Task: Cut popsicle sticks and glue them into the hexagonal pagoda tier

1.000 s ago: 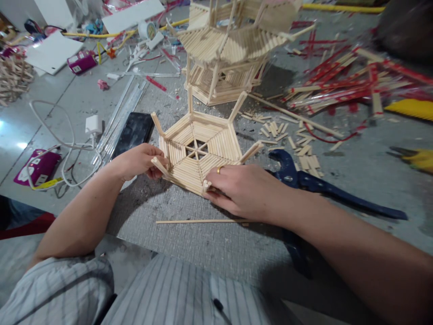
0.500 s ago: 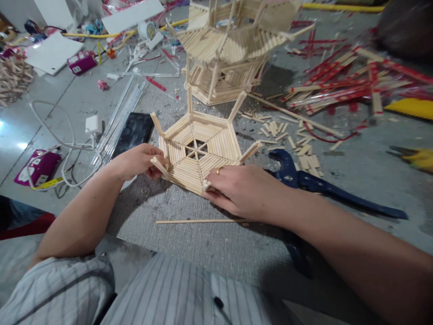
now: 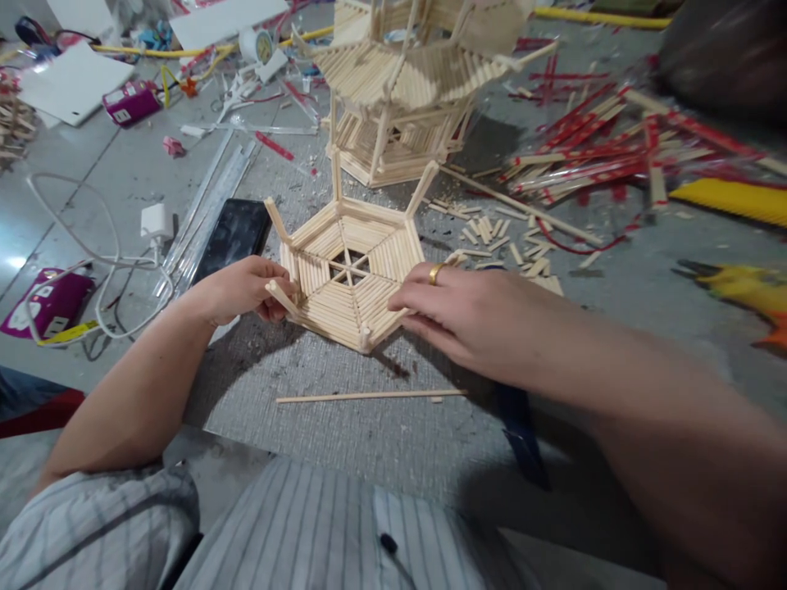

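Hexagonal stick frame (image 3: 349, 270): rests, as far as can be seen, on the grey worktable (image 3: 246, 410), with ribs crossing at the middle like spokes and corner posts (image 3: 336, 179) rising and leaning outward around the rim. Held at the frame's left side by the left hand (image 3: 237, 287), with fingers curled in behind a post, seemingly gripping the wall there. Met at the frame's right near side by the right hand (image 3: 476, 303), with fingers bent together at the edge; hard to say whether pinching or merely touching.

Seems, judging by both hands at the rim, to be a step of steadying the frame and working along its edge. Would call, at the next move, for a firm left hold and a light right touch, so as not to bend the slim posts or slide the frame askew.

Note also, just nearer than the frame, one long thin stick (image 3: 369, 397); to its right and slightly behind, loose short sticks (image 3: 485, 232); behind it, a tiered stick structure (image 3: 393, 78); to its left, a black phone (image 3: 230, 233).
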The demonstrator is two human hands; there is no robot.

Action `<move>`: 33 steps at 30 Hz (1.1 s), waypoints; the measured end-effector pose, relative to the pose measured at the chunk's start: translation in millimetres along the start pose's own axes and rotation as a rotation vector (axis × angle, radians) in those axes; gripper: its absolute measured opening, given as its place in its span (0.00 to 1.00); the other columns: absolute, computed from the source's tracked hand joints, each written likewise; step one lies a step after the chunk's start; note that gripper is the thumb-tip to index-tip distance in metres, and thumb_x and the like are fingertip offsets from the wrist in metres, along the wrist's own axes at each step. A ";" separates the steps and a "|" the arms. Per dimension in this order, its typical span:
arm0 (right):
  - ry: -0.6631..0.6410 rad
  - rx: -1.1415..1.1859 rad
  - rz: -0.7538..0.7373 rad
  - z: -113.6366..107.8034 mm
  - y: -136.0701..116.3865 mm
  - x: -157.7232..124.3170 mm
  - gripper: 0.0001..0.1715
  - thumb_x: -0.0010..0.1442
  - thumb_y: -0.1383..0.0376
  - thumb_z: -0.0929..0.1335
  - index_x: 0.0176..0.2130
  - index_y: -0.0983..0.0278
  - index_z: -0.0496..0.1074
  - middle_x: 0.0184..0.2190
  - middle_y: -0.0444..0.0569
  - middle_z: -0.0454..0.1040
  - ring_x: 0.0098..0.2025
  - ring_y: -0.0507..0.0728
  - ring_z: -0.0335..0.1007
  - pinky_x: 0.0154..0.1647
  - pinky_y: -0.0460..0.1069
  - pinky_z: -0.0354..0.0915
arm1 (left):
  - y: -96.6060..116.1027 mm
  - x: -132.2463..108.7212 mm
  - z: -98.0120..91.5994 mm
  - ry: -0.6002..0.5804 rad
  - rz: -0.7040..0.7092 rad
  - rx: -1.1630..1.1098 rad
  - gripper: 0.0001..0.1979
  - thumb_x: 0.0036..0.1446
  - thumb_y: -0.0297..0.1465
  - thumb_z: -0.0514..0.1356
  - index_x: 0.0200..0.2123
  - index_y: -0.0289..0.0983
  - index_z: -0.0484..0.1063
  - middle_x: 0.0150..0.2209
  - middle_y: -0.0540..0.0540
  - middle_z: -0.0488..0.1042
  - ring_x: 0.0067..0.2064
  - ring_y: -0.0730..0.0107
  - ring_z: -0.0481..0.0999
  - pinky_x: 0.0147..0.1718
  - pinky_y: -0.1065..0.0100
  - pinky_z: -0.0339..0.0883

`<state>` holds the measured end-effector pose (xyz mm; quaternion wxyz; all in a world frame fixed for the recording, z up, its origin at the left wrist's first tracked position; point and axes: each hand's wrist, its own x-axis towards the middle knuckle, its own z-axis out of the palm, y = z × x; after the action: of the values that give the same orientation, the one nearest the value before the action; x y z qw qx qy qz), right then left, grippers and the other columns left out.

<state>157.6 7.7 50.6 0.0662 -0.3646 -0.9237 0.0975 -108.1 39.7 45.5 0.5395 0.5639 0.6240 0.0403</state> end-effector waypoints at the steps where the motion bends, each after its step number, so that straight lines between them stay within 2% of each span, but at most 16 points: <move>1: -0.014 -0.015 -0.004 0.5 -1.2 0.4 0.10 0.59 0.69 0.61 0.38 0.65 0.71 0.37 0.51 0.73 0.31 0.52 0.67 0.29 0.46 0.56 | 0.3 -0.1 0.1 0.004 -0.001 -0.001 0.10 0.48 0.35 0.57 0.22 0.34 0.69 0.22 0.47 0.72 0.23 0.75 0.69 0.23 0.74 0.63; 4: -0.112 -0.059 -0.022 4.1 -7.0 3.2 0.11 0.59 0.70 0.61 0.39 0.64 0.70 0.40 0.51 0.72 0.30 0.52 0.67 0.25 0.46 0.53 | 0.6 0.0 0.2 0.008 -0.006 0.002 0.09 0.47 0.34 0.57 0.23 0.34 0.70 0.22 0.47 0.71 0.22 0.75 0.69 0.24 0.74 0.64; 7: -0.181 -0.104 -0.035 10.0 -12.5 7.1 0.10 0.60 0.69 0.60 0.37 0.64 0.70 0.38 0.50 0.73 0.29 0.53 0.67 0.21 0.47 0.46 | -0.3 0.8 0.0 0.015 -0.016 0.008 0.09 0.48 0.34 0.57 0.22 0.34 0.70 0.22 0.46 0.71 0.22 0.76 0.69 0.23 0.74 0.63; 11: -0.145 -0.146 -0.071 16.6 -13.5 10.8 0.10 0.60 0.71 0.60 0.35 0.66 0.70 0.36 0.50 0.73 0.29 0.52 0.67 0.20 0.48 0.42 | -3.2 2.2 -1.2 0.019 -0.008 0.005 0.11 0.49 0.35 0.57 0.21 0.35 0.69 0.21 0.46 0.71 0.22 0.75 0.69 0.23 0.74 0.63; 18: -0.130 -0.177 -0.129 16.0 -10.0 11.7 0.09 0.57 0.75 0.62 0.35 0.66 0.69 0.33 0.49 0.73 0.30 0.52 0.68 0.21 0.47 0.43 | -4.4 1.6 -1.8 0.013 -0.006 -0.017 0.10 0.50 0.34 0.58 0.22 0.34 0.70 0.21 0.46 0.71 0.21 0.76 0.68 0.22 0.74 0.62; 33: -0.160 -0.179 -0.108 13.3 -10.6 13.2 0.09 0.59 0.74 0.61 0.35 0.65 0.68 0.32 0.48 0.73 0.31 0.53 0.69 0.21 0.47 0.45 | -2.7 1.4 -1.6 0.014 0.004 -0.026 0.10 0.49 0.35 0.59 0.22 0.34 0.71 0.21 0.46 0.72 0.21 0.76 0.69 0.22 0.74 0.62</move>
<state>138.4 7.5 40.8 -0.0352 -0.3099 -0.9493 0.0396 -110.7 40.6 43.5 0.5425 0.5576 0.6260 0.0533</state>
